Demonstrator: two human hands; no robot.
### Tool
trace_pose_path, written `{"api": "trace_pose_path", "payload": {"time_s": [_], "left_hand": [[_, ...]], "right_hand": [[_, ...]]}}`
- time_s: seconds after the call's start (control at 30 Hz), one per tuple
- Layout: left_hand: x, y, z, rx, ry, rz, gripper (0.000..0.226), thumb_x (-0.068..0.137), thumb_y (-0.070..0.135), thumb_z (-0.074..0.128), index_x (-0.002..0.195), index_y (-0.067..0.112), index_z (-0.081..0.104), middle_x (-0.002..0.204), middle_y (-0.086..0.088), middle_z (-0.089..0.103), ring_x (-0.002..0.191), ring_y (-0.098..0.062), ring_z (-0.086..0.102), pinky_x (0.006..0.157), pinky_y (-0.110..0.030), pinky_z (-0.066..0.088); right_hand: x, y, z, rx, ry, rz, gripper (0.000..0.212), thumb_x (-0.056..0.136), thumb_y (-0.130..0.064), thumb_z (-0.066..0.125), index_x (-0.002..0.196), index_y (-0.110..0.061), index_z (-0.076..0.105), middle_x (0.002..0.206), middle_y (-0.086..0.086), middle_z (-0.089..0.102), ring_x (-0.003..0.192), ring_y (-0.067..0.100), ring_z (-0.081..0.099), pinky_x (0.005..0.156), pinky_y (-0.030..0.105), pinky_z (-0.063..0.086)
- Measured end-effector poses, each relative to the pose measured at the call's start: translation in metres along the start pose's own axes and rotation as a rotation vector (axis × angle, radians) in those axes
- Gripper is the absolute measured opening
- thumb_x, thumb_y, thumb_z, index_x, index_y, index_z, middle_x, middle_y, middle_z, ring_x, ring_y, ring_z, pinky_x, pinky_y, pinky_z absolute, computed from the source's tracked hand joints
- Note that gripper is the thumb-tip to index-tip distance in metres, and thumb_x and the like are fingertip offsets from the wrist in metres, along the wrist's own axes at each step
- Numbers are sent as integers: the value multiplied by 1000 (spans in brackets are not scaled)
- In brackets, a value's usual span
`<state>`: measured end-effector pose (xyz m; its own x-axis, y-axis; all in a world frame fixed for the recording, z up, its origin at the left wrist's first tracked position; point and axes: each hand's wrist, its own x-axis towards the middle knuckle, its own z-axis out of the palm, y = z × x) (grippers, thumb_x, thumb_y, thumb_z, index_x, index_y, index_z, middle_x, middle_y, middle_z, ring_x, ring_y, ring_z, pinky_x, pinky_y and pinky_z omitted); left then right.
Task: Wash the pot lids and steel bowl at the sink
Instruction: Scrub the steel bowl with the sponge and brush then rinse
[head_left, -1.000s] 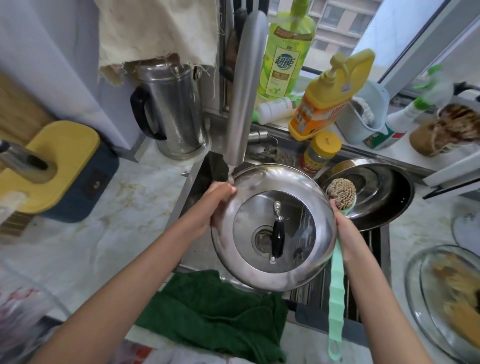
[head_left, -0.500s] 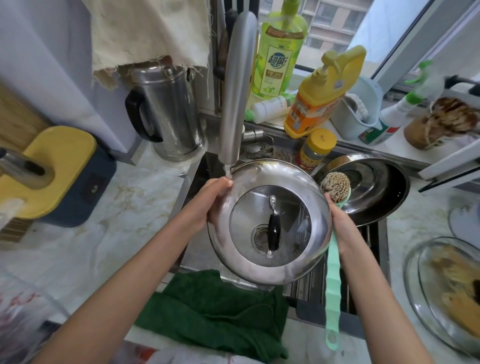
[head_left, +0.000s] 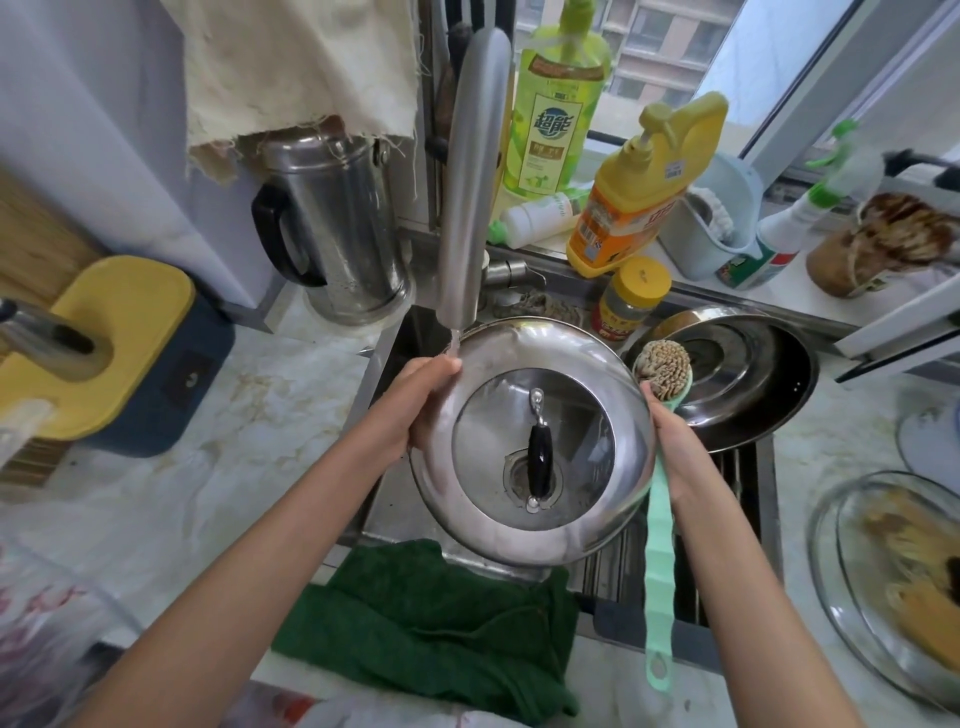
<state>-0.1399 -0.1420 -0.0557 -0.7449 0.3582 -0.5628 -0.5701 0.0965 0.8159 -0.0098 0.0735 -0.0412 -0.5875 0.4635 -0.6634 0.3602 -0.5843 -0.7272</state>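
Observation:
A steel pot lid (head_left: 561, 353) with a glass centre and a black handle is tilted towards me over the sink (head_left: 387, 499). My left hand (head_left: 415, 410) grips its left rim, thumb on top. A thin stream from the faucet (head_left: 472, 182) lands on the rim by that thumb. My right hand (head_left: 680, 452) steadies the right rim and holds a green-handled dish brush (head_left: 665, 369), bristle head up, handle hanging down. A dark steel bowl (head_left: 779, 415) sits at the sink's right with a ringed steel lid (head_left: 727, 358) in it.
A green towel (head_left: 431, 623) lies over the sink's front edge. A steel kettle (head_left: 343, 234) stands left of the faucet, and detergent bottles (head_left: 639, 192) and a jar (head_left: 628, 296) line the sill. A glass dish (head_left: 831, 561) lies at the right, a yellow holder (head_left: 119, 332) at the left.
The lid has shifted slightly left and up beneath the spout, both hands keeping their hold. The brush moved with the right hand.

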Motion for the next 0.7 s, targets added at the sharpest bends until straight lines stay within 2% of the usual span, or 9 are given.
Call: {"api": "trace_pose_path", "payload": {"time_s": [0.1, 0.17, 0.2, 0.27, 0.33, 0.43, 0.57, 0.63, 0.7], "left_hand": [[-3, 2, 2, 8, 18, 25, 17, 96, 19, 54, 79, 22, 55, 58, 10, 61, 58, -2, 59, 57, -18, 46], [-2, 0, 3, 6, 34, 38, 12, 92, 27, 60, 88, 15, 58, 70, 8, 64, 60, 4, 61, 54, -11, 46], [-1, 0, 3, -11, 35, 49, 17, 89, 30, 63, 90, 14, 59, 75, 6, 63, 65, 3, 61, 59, -11, 46], [1, 0, 3, -58, 25, 39, 14, 84, 32, 64, 82, 19, 57, 74, 4, 59, 73, -5, 57, 69, -19, 44], [0, 1, 2, -50, 0, 35, 13, 91, 24, 58, 78, 24, 54, 76, 1, 58, 73, -9, 55, 71, -25, 43], [0, -1, 0, 20, 28, 43, 19, 86, 36, 66, 87, 19, 56, 82, 3, 62, 71, -4, 60, 64, -18, 46], [1, -2, 2, 30, 24, 49, 22, 95, 22, 55, 74, 16, 55, 53, 12, 60, 49, 5, 57, 51, -10, 44], [3, -3, 2, 33, 16, 27, 17, 91, 31, 60, 84, 17, 56, 68, 8, 63, 58, 3, 60, 55, -13, 46], [4, -5, 2, 45, 25, 4, 28, 83, 42, 67, 95, 20, 56, 87, 4, 63, 74, -3, 61, 63, -18, 46]], "right_hand": [[0, -1, 0, 7, 8, 7, 18, 98, -34, 50, 96, -19, 60, 76, -2, 70, 57, 6, 68, 47, 17, 51], [-1, 0, 0, -1, 8, 13, 18, 98, -34, 50, 97, -19, 60, 80, -1, 70, 58, 6, 68, 48, 17, 51], [-1, 0, 1, -3, -1, 15, 19, 98, -35, 49, 98, -19, 60, 78, -1, 70, 59, 7, 68, 49, 17, 52], [-1, 0, 1, -1, -29, 11, 22, 99, -36, 48, 98, -18, 61, 72, -3, 72, 59, 8, 68, 50, 19, 53], [-1, 0, -1, -8, -25, -2, 21, 99, -34, 47, 96, -19, 61, 73, -3, 72, 59, 6, 68, 49, 17, 52], [-2, -1, 1, -8, -29, -5, 20, 99, -33, 47, 96, -19, 61, 72, -4, 72, 57, 6, 68, 47, 17, 51], [-1, -1, -1, -3, -21, -1, 20, 100, -32, 47, 95, -17, 60, 67, -4, 72, 55, 5, 67, 47, 17, 51], [-1, 0, -2, -6, -15, 3, 19, 99, -32, 47, 96, -17, 60, 76, -1, 70, 55, 5, 67, 47, 17, 51], [-1, 0, -2, -4, -9, 4, 19, 99, -32, 48, 95, -18, 60, 78, 0, 69, 55, 6, 67, 46, 17, 51]]}}
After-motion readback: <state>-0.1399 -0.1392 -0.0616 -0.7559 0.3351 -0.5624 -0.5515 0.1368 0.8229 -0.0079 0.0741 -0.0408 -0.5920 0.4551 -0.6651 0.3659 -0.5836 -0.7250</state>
